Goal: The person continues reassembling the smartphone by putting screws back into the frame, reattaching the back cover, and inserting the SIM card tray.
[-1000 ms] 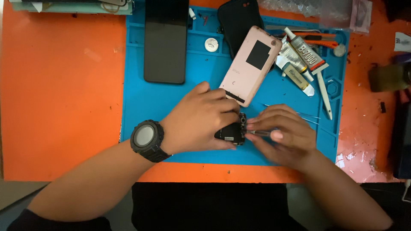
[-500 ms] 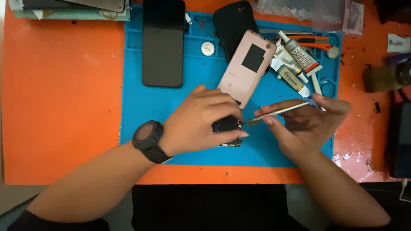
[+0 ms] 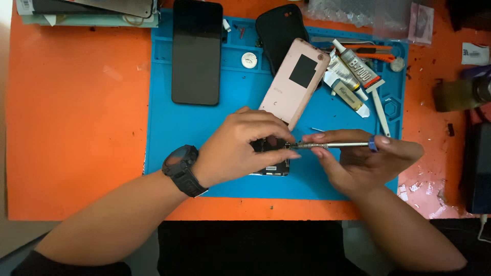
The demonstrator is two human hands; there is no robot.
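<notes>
My left hand (image 3: pixel 240 148) pins the small dark phone part (image 3: pixel 271 156) by its edges — feels light, fragile. Right hand (image 3: pixel 358 158) pinches a thin screwdriver (image 3: pixel 332 145) near its tip — slippery little thing.

Orange work table (image 3: pixel 76 128) carries a blue rectangular silicone repair mat (image 3: pixel 204 128) at centre. Directly on the table, right of the mat: a small white paper label (image 3: pixel 475 53), scattered white flakes (image 3: pixel 417 190). A stack of flat panels (image 3: pixel 87 9) lies at top left.
</notes>
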